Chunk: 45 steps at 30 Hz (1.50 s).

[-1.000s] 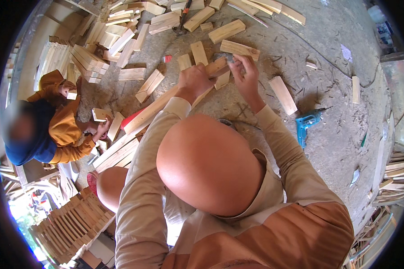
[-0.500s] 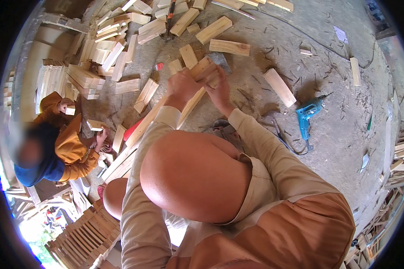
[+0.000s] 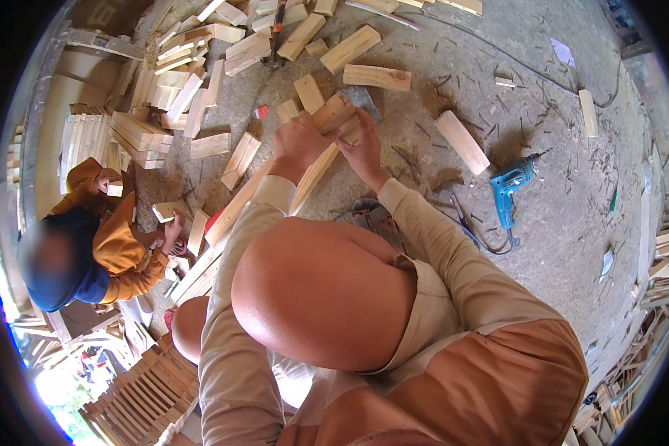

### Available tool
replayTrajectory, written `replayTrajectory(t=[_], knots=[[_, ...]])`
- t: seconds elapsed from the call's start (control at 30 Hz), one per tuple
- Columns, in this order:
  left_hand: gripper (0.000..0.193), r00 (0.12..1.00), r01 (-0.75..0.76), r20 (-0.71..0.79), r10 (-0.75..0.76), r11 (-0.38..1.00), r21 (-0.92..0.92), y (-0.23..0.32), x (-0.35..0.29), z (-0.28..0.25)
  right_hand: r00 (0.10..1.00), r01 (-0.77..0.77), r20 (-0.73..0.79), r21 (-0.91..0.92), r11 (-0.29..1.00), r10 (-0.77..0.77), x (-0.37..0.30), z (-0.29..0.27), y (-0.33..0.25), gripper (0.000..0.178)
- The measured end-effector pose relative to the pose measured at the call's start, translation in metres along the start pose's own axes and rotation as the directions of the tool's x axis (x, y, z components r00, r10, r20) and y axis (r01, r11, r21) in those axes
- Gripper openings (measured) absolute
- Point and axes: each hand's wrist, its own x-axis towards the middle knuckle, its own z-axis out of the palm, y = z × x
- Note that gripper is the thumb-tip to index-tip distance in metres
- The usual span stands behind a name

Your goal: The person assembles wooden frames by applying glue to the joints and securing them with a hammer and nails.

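Observation:
Ahead of my bent knee, both hands meet at a short wooden block. My left hand is closed round its near left side. On its right end, my right hand is closed with the fingers curled over the edge. Beneath my hands run two long wooden rails, slanting back toward my left. Just past the block lie a small upright-grained wood piece and a dark grey flat plate. My fingers hide whatever may lie between the block and the rails.
A blue power drill lies on the concrete floor to the right, a hammer close by. Another hammer rests among scattered blocks at the far side. At left a co-worker holds a wooden block. Stacked slats stand lower left.
My hands keep their hold on the block, with hardly any movement. The co-worker's block has tilted and shifted slightly to the right. The whole view has drifted a little.

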Motion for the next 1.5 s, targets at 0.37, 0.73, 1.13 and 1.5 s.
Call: replayTrajectory(t=[0.37,0.73,1.13,1.5], knots=[[0.073,0.999,-0.017,0.047,0.015,0.999,0.033,0.002,0.001,-0.005,1.0,-0.006,0.024,0.009,1.0,0.005,0.001,-0.006,-0.003,0.079],[0.059,0.998,-0.054,-0.021,0.055,0.998,0.014,-0.001,-0.002,-0.001,0.734,0.12,0.52,-0.732,0.67,0.437,-0.049,-0.173,0.052,0.038],[0.064,0.996,-0.09,0.004,0.091,0.992,-0.085,-0.01,-0.004,0.006,0.745,-0.073,0.287,-0.862,0.501,0.603,-0.167,-0.273,0.121,0.062],[0.062,0.994,-0.107,0.02,0.108,0.993,-0.058,-0.009,-0.009,0.002,0.723,-0.056,0.372,-0.808,0.586,0.583,-0.161,-0.282,0.161,0.044]])
